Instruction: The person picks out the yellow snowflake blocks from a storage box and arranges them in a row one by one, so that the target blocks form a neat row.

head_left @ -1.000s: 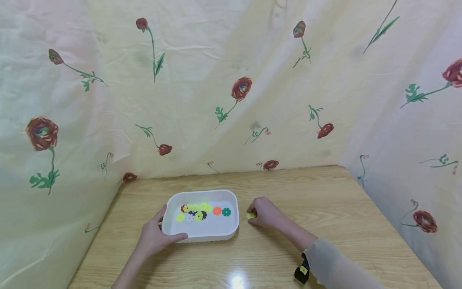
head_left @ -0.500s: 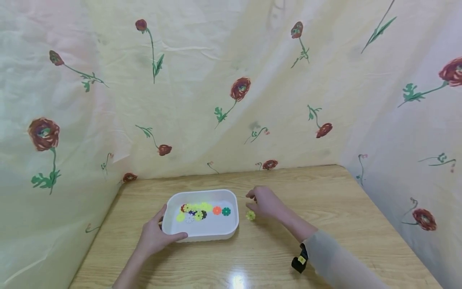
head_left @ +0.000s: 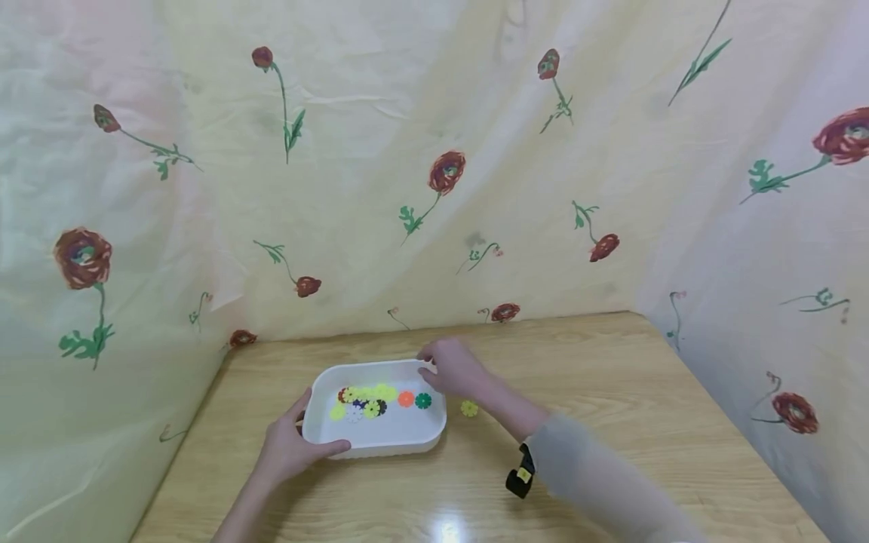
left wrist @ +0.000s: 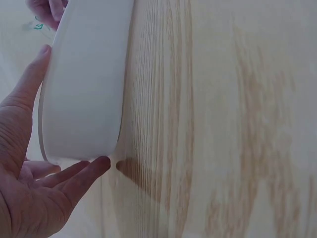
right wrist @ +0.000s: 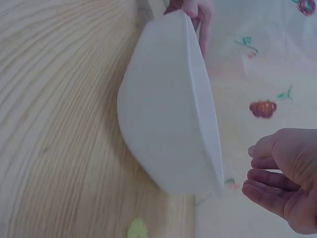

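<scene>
A white plastic tub [head_left: 400, 430] stands on the table, and several coloured snowflake discs [head_left: 372, 409] lie spread inside it. My left hand [head_left: 288, 446] grips the tub's left end, thumb along the near rim and fingers against the end wall, as the left wrist view shows. Over the tub's back right corner hovers my right hand [head_left: 456, 368]; its fingers are loosely bent and nothing shows between them in the right wrist view. One yellow snowflake disc [head_left: 469, 408] lies on the wood just right of the tub, below the right forearm.
The wood-grain table [head_left: 584, 377] extends to both sides and in front of the tub. Flower-printed cloth [head_left: 366, 188] hangs behind it and along the left and right. A black strap [head_left: 521, 475] hangs under the right sleeve.
My right hand has let go of the yellow snowflake disc on the table, lifted, and moved left and back to the tub's corner. My left hand and the tub have stayed put.
</scene>
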The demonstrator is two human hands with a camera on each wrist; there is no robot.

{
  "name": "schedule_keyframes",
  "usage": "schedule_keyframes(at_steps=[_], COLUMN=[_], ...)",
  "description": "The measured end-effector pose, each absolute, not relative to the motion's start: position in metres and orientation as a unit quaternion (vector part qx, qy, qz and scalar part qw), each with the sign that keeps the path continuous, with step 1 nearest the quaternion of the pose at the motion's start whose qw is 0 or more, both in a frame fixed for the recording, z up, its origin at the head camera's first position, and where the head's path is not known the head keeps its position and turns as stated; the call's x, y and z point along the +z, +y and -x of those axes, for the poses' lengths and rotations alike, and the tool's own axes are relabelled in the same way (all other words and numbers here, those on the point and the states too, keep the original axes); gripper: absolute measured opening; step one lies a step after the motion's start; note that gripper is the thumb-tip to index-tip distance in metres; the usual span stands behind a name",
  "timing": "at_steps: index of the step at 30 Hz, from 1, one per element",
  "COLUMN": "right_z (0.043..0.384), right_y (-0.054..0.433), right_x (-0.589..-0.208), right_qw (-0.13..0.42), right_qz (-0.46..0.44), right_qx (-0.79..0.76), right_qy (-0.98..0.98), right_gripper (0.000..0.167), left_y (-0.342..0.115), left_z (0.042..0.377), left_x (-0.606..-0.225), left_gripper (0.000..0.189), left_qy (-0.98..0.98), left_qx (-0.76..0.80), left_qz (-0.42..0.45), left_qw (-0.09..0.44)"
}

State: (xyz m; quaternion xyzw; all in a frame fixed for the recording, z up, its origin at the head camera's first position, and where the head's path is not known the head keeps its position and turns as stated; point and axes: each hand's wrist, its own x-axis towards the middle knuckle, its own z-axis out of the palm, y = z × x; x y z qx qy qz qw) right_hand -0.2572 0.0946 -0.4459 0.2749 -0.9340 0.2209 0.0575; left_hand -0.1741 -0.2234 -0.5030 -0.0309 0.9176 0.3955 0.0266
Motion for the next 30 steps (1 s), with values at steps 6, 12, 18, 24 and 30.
schedule_keyframes(at_steps=[6,12,18,24,30], right_z=[0.256,0.255,0.253,0.255,0.254], right_y=[0.065,0.037,0.014,0.002,-0.001], right_x=[-0.451,-0.458,-0.466,-0.474,-0.479], right_qw=[0.032,0.006,-0.030,-0.036,-0.048], right_qz=[-0.321,-0.340,-0.343,-0.347,-0.348], right_qx=[0.191,0.167,0.154,0.119,0.105], right_qy=[-0.927,-0.925,-0.926,-0.929,-0.930], right_gripper=[0.023,0.023,0.023,0.024,0.028], left_y=[-0.224,-0.226,-0.228,-0.228,-0.229], left_z=[0.173,0.174,0.174,0.175,0.175], left_x=[-0.504,-0.507,-0.511,-0.511,-0.508], left_gripper=[0.134,0.133,0.131,0.131,0.132], left_qy=[0.916,0.917,0.916,0.915,0.916], left_qx=[0.398,0.398,0.401,0.403,0.401], left_qz=[0.031,0.024,0.016,0.014,0.014], left_qw=[0.028,0.022,0.011,0.008,0.010])
